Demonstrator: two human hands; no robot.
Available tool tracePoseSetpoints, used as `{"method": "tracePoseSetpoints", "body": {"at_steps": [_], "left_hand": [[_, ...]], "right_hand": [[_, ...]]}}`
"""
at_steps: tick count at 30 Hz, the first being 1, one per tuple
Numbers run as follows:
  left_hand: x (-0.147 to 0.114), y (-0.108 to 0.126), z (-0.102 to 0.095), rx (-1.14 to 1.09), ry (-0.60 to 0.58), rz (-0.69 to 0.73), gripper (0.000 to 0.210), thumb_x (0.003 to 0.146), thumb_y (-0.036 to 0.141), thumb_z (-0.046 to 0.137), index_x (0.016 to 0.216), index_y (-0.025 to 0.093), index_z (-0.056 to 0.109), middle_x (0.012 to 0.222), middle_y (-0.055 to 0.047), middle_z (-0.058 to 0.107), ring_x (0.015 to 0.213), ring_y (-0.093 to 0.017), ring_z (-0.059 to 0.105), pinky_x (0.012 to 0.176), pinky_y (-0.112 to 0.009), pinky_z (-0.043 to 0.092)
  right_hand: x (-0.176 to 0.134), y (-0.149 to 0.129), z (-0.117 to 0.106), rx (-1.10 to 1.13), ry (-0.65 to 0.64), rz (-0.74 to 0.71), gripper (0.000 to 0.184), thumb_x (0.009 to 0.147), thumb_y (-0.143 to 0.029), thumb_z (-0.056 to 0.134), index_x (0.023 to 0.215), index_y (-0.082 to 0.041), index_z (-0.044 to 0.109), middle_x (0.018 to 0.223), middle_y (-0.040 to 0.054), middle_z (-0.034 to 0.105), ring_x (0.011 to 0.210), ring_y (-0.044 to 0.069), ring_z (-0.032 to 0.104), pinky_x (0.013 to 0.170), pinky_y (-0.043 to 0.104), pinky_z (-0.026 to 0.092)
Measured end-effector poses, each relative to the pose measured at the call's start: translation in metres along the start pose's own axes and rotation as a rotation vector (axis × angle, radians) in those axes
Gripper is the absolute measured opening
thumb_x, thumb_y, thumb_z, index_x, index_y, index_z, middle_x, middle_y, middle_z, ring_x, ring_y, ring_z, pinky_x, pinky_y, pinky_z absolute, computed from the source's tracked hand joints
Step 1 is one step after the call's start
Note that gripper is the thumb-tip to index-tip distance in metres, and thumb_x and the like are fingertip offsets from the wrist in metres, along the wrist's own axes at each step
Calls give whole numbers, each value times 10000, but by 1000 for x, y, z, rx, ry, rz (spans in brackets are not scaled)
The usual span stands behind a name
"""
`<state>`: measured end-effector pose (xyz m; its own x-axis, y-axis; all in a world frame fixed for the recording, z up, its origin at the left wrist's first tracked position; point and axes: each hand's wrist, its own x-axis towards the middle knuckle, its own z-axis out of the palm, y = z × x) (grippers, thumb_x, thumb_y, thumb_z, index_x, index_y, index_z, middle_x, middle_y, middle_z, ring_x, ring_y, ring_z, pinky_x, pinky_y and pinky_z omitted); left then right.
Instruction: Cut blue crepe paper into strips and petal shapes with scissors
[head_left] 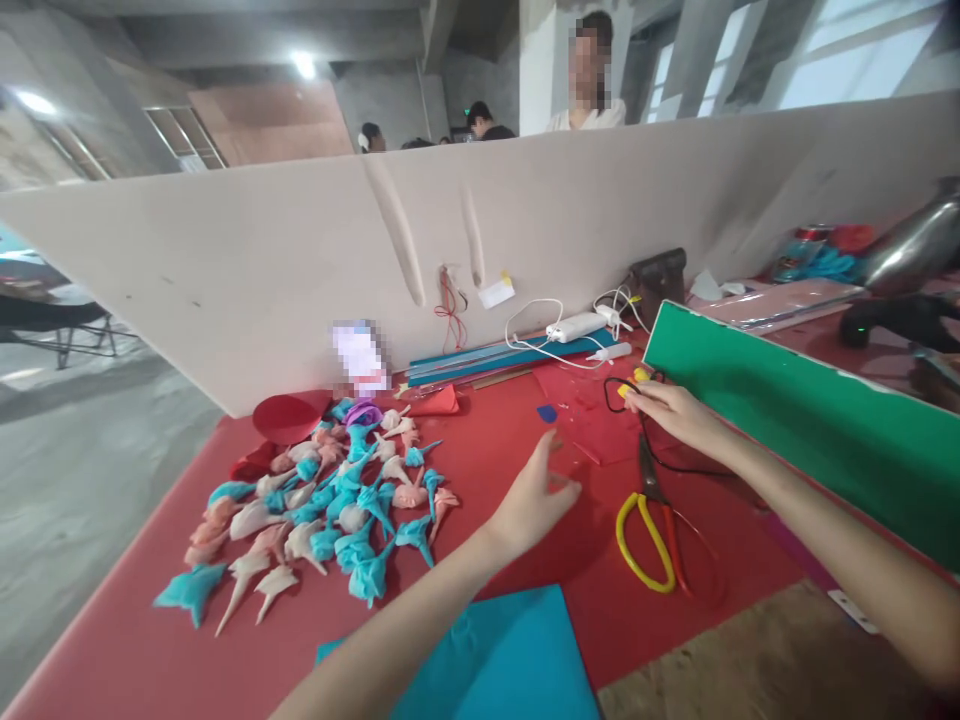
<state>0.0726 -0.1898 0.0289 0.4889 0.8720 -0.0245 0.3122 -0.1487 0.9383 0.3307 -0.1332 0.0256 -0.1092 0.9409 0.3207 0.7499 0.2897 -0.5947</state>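
My right hand (679, 412) reaches toward the back of the red table, its fingers closed on a small yellow-and-black thing (624, 391) with a black cord (686, 468); its kind is partly hidden. Below that hand lie scissors (651, 488) with one yellow and one red handle. My left hand (531, 495) is over the middle of the table, thumb and fingers apart, holding nothing. A large pile of twisted paper flowers (352, 495), in blue, pink and white, lies to its left. Blue paper sheets (499, 660) lie beneath my left forearm.
A green board (795, 430) stands along the right side. A white partition (300, 260) rises behind the table. Along it are a white power strip (577, 327), a small white bottle (611, 352), and a phone (361, 357). Several people are beyond the partition.
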Motion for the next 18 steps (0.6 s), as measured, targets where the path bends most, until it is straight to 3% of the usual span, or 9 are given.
{"method": "tracePoseSetpoints", "body": {"at_steps": [2, 4, 8, 10, 13, 15, 18], "left_hand": [[31, -6, 13, -44, 39, 3, 696, 867, 104, 469, 1460, 230, 128, 1503, -185, 255, 868, -139, 658, 734, -271, 541], [60, -9, 28, -52, 45, 28, 679, 889, 98, 463, 1462, 206, 115, 1499, -204, 249, 887, -139, 659, 746, -269, 549], [95, -11, 50, 50, -8, 132, 330, 930, 234, 507, 1248, 147, 483, 1161, -105, 596, 854, -158, 646, 720, -320, 560], [100, -12, 52, 158, -28, 207, 245, 920, 298, 534, 1096, 131, 573, 1021, -63, 628, 840, -160, 634, 721, -336, 553], [91, -9, 43, 376, -9, 334, 185, 919, 283, 528, 1004, 136, 601, 995, -54, 623, 876, -167, 609, 777, -355, 521], [80, -1, 36, 538, -14, 434, 142, 917, 245, 514, 924, 152, 622, 966, -60, 619, 948, -193, 566, 830, -361, 479], [63, 15, 34, 742, -78, 581, 164, 928, 222, 479, 875, 178, 628, 919, -66, 605, 994, -216, 517, 869, -358, 423]], "right_hand": [[-6, -7, -2, 42, -80, 4, 353, 892, -464, 414, 854, -202, 648, 932, 75, 704, 931, 242, 642, 833, 356, 483], [-12, -12, -3, 72, -151, 6, 340, 863, -468, 427, 887, -209, 646, 972, 73, 707, 973, 256, 633, 843, 348, 475], [-20, -12, -11, 93, -271, 6, 313, 821, -448, 437, 838, -201, 629, 901, 54, 703, 920, 243, 637, 828, 339, 465], [-23, -6, -19, 79, -305, 10, 339, 842, -428, 375, 716, -200, 593, 783, 40, 673, 829, 221, 631, 801, 338, 460], [-26, 6, -33, 16, -324, 40, 410, 902, -398, 332, 608, -193, 529, 659, 12, 596, 700, 176, 590, 751, 344, 455], [-26, 14, -39, -41, -333, 80, 372, 921, -404, 412, 681, -167, 568, 694, 1, 597, 693, 153, 582, 734, 347, 467], [-25, 24, -39, -112, -360, 151, 254, 905, -382, 518, 939, -149, 615, 905, 30, 641, 785, 149, 609, 740, 355, 506]]}}
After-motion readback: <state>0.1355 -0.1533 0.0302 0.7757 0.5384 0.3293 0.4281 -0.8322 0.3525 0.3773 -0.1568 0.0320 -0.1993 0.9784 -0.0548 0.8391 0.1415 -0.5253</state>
